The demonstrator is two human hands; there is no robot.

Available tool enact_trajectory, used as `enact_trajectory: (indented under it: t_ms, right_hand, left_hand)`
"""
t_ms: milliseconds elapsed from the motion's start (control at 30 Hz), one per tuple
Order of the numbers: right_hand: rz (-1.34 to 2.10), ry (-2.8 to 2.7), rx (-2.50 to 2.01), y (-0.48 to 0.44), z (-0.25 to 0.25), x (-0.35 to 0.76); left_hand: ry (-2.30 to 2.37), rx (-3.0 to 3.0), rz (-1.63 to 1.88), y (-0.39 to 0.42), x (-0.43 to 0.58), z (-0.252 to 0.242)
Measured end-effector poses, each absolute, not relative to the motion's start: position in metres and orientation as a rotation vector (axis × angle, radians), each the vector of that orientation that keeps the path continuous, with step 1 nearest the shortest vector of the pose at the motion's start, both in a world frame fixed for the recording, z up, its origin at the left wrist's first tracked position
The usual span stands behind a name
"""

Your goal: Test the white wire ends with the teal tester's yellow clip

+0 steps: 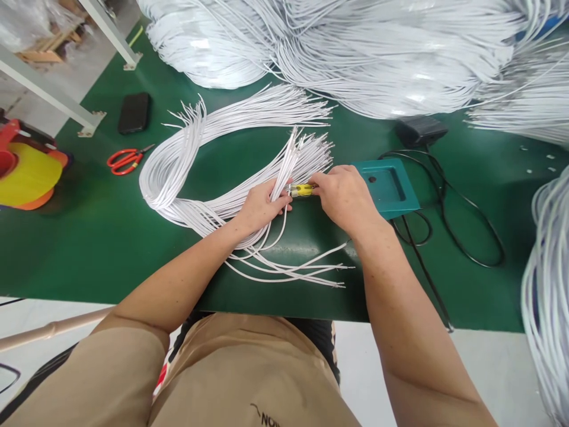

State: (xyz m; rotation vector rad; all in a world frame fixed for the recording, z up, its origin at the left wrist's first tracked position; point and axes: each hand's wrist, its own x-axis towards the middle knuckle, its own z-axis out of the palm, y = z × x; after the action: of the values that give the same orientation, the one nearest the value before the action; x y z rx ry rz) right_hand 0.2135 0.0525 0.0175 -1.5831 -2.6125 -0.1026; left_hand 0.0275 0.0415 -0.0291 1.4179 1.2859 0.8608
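My left hand (260, 206) is closed around a small bunch of white wires (285, 166), whose stripped ends point up and away from me. A few loose white wires (302, 273) fan out below it toward the table's near edge. Facing it, my right hand (345, 194) pinches a short yellow tool-like piece (303, 190) with a shiny end. That end meets the wires by my left thumb; its exact kind is unclear. Behind both hands lies a larger looped bundle of white wires (171, 160), its cut ends toward the right.
Large heaps of white wire (391, 56) fill the table's back, and another hangs at the right (549, 284). Left are red-handled scissors (124, 161), a black phone-like object (134, 112) and a tape roll (33, 172). A teal tray (408, 201) and black cable (471, 207) lie right.
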Motion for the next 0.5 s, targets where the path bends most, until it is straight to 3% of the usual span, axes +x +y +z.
enact_trajectory:
  t_ms: [167,333,500]
  right_hand:
    - [-0.055,-2.606,-1.556,0.05,0.019,0.216]
    - [-0.3,-2.185,-1.782,0.041,0.011,0.227]
    - [-0.282,-2.083,-1.842,0.041,0.0,0.232]
  left_hand:
    - [1.322,1.435,0.815,0.04,0.029,-0.028]
    - [1.247,1.336,0.835,0.041,0.027,-0.026]
    - [1.216,1.236,0.85,0.041,0.023,-0.023]
